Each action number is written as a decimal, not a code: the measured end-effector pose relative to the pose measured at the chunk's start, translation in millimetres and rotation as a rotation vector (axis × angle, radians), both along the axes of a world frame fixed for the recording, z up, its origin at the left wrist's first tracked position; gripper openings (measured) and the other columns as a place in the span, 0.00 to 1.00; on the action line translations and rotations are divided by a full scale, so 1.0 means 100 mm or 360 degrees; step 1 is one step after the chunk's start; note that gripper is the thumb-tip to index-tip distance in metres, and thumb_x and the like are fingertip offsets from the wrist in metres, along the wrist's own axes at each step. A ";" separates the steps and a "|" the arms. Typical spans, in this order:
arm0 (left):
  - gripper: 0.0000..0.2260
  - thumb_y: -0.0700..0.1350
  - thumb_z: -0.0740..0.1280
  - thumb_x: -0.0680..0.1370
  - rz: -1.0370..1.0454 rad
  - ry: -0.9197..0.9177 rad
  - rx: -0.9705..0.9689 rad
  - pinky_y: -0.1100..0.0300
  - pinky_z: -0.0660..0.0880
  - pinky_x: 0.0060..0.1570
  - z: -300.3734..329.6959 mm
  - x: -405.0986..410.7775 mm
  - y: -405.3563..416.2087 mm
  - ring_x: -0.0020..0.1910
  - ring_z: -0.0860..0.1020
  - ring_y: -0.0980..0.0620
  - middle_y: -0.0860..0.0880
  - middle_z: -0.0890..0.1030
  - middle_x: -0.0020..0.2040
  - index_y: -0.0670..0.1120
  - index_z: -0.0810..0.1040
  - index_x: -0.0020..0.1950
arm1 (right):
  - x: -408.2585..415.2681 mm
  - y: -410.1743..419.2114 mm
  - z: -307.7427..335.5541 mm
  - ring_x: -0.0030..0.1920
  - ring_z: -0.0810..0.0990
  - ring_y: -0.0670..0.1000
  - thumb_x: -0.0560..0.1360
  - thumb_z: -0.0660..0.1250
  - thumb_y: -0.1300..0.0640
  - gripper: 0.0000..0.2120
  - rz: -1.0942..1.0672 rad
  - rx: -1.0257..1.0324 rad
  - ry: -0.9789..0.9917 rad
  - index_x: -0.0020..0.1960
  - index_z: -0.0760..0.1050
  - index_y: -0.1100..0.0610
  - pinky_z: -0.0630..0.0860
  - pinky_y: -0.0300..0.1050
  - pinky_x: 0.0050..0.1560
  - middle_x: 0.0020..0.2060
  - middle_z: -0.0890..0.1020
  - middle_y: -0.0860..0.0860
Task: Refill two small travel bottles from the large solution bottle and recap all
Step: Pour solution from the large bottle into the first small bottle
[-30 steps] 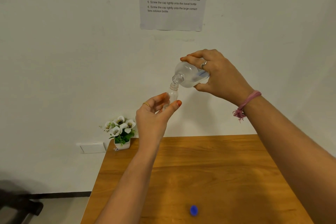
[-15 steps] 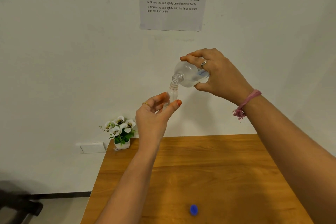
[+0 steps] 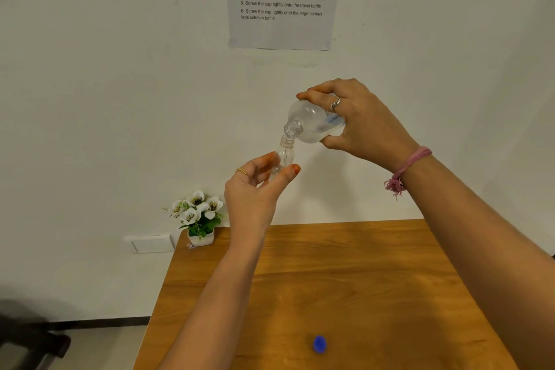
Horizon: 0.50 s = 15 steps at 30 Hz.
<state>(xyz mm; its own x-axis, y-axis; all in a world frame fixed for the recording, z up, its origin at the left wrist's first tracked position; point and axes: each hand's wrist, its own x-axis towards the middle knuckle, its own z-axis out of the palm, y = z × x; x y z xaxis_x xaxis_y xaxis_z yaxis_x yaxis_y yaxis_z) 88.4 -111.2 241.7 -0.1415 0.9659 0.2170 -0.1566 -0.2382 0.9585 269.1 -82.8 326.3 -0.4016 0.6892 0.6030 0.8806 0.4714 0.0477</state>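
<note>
Two hands work above the wooden table (image 3: 345, 279): the right hand (image 3: 357, 126) grips the large solution bottle (image 3: 309, 123), tilted neck down-left onto the upright travel bottle (image 3: 284, 156), which the left hand (image 3: 255, 192) pinches. On the table, a flower pot (image 3: 200, 237) sits at the far-left corner and a blue cap (image 3: 319, 344) near the front edge.

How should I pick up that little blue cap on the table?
Pinch the small blue plastic cap by its round sides, coming straight down from above. It lies alone on the wooden table, low and small, with bare wood all around, so two fingertips fit either side. Both hands are busy holding bottles.
</note>
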 end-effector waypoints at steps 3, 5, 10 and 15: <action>0.14 0.44 0.79 0.66 0.0001 -0.0008 -0.0004 0.66 0.79 0.45 0.00 0.01 0.00 0.46 0.83 0.59 0.54 0.85 0.45 0.52 0.81 0.49 | -0.01 -0.01 0.00 0.60 0.72 0.57 0.66 0.74 0.61 0.32 -0.0003 -0.0010 0.0006 0.68 0.69 0.53 0.65 0.45 0.60 0.61 0.76 0.55; 0.14 0.44 0.79 0.66 0.0001 -0.0009 -0.0006 0.66 0.79 0.46 0.00 0.01 0.00 0.45 0.83 0.59 0.54 0.85 0.45 0.52 0.81 0.49 | 0.00 -0.01 0.01 0.61 0.72 0.57 0.66 0.74 0.61 0.32 -0.0005 -0.0011 0.0003 0.68 0.69 0.53 0.66 0.46 0.60 0.61 0.76 0.55; 0.14 0.44 0.79 0.66 -0.0005 -0.0012 -0.0001 0.64 0.79 0.47 0.00 0.01 0.00 0.46 0.84 0.58 0.53 0.85 0.45 0.51 0.82 0.49 | 0.00 -0.01 0.01 0.61 0.72 0.57 0.66 0.74 0.61 0.32 -0.0006 -0.0004 -0.0017 0.68 0.69 0.53 0.66 0.46 0.60 0.61 0.76 0.55; 0.15 0.43 0.79 0.66 -0.0017 -0.0024 0.0003 0.64 0.79 0.48 -0.01 0.02 0.00 0.47 0.84 0.57 0.52 0.86 0.46 0.50 0.82 0.50 | 0.01 0.00 0.01 0.60 0.71 0.56 0.66 0.74 0.61 0.32 0.0001 0.0004 -0.0014 0.68 0.69 0.52 0.63 0.42 0.59 0.61 0.76 0.54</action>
<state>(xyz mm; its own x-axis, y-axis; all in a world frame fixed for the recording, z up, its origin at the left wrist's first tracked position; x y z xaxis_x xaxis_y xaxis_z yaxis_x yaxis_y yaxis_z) 89.9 -111.4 240.8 -0.1345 0.9670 0.2164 -0.1733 -0.2380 0.9557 270.3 -83.1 326.9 -0.4073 0.6877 0.6010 0.8799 0.4718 0.0566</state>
